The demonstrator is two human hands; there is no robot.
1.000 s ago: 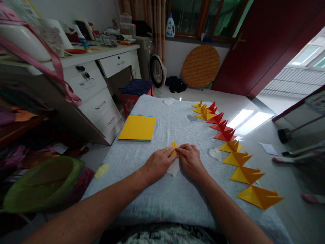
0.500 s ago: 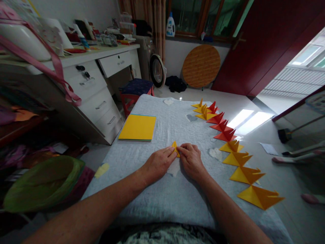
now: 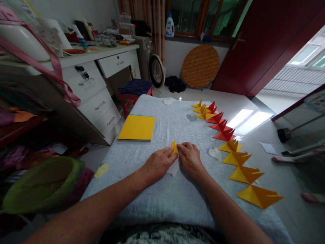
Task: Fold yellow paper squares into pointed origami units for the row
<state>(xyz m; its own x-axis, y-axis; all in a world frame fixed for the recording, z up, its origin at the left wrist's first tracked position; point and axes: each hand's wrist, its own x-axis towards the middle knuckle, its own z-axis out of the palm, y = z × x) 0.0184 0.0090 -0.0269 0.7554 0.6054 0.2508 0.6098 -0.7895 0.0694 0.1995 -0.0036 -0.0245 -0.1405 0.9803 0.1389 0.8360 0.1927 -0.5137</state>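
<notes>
A small piece of yellow folded paper (image 3: 174,148) with a pointed top lies on the cloth-covered table in front of me. My left hand (image 3: 159,163) is closed on its left side and lower part, fingertips pressing it down. My right hand (image 3: 190,157) rests at the paper's right edge, fingers curled together and tips against that edge. The paper's lower end is partly hidden by my fingers. Left of my hands and farther off lies a stack of square paper (image 3: 137,127) with a yellow sheet on top.
Folded paper cranes, yellow ones (image 3: 246,174) and red ones (image 3: 224,135), line the right side of the table (image 3: 152,203). A green-lined bin (image 3: 43,183) stands at the left. Beyond are a white desk (image 3: 98,105), a red stool (image 3: 128,101) and a washing machine (image 3: 144,51) with its door open.
More of the yellow paper's face shows between my hands now, as my right fingertips have shifted slightly toward its right edge. My left hand has barely moved.
</notes>
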